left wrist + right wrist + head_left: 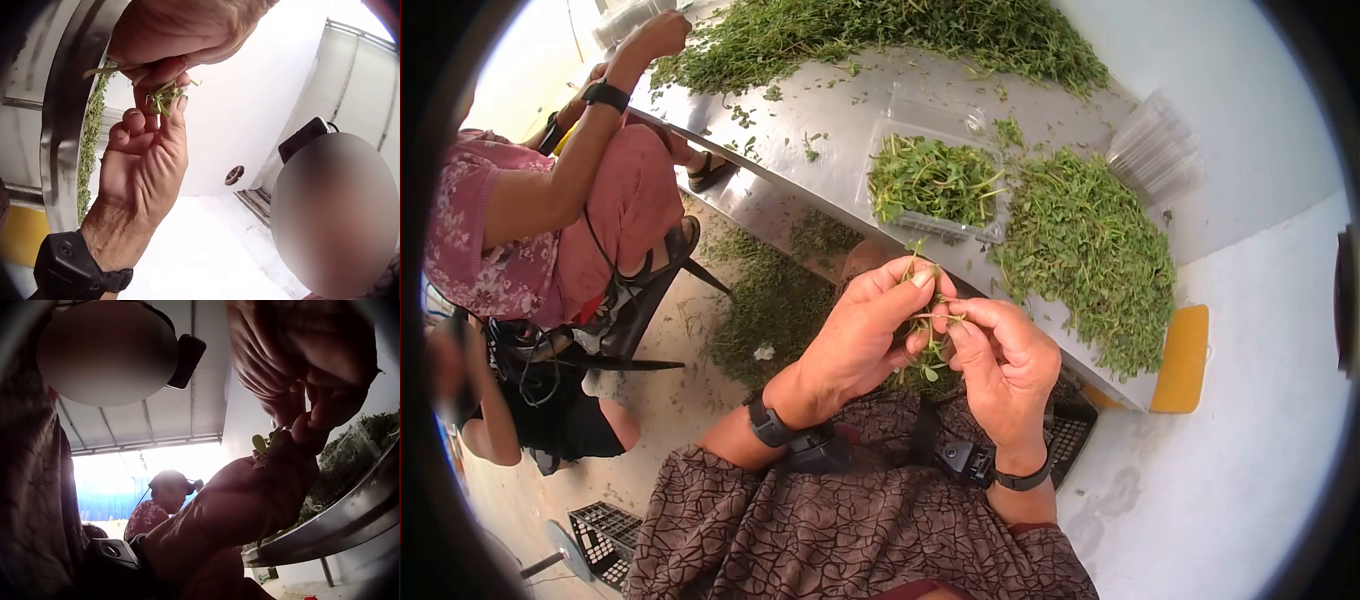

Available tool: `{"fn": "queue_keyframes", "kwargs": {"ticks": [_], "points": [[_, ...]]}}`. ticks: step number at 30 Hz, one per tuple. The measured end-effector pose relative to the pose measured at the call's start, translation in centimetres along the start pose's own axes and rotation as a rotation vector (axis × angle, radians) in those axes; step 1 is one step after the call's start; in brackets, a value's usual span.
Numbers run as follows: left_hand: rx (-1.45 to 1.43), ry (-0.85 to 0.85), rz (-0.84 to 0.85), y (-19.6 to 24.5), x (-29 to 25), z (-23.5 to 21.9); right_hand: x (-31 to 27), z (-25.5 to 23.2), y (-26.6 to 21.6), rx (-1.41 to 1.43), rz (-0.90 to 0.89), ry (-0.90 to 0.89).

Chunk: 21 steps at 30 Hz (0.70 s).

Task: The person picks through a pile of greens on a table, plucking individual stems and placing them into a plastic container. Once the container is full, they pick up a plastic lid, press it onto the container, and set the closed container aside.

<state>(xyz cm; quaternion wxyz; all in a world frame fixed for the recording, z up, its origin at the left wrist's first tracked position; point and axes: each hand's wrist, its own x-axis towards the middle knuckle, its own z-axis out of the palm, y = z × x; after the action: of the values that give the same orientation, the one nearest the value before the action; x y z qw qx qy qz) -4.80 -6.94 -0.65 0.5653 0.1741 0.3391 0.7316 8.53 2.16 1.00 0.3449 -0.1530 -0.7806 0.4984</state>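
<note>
In the head view my left hand [865, 318] grips a few green leafy sprigs [931, 374] between thumb and fingers, above my lap. Facing it, my right hand [1012, 362] pinches a stem with thumb and forefinger, its fingertips close to the left ones. Small leaves poke out between the fingers in the left wrist view, and a pair of rounded leaves [261, 447] shows in the right wrist view. Just beyond the hands, an open clear plastic box [960, 228] full of the same greens stands at the table edge. A heap of greens [1090, 260] lies right of it.
A larger heap of greens [900, 30] covers the far side of the metal table [800, 95]. Nested clear boxes [1157, 150] lean at the wall. A yellow panel [1180, 360] stands by the table end. Another person [510, 215] sits left; more greens [770, 310] lie below.
</note>
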Motion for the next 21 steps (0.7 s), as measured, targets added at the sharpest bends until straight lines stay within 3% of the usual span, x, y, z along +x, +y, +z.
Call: {"fn": "queue_keyframes", "kwargs": {"ticks": [21], "points": [[0.191, -0.075, -0.061, -0.5, -0.8, -0.8, -0.8, -0.7, 1.0, -0.041, 0.028, 0.18]]}}
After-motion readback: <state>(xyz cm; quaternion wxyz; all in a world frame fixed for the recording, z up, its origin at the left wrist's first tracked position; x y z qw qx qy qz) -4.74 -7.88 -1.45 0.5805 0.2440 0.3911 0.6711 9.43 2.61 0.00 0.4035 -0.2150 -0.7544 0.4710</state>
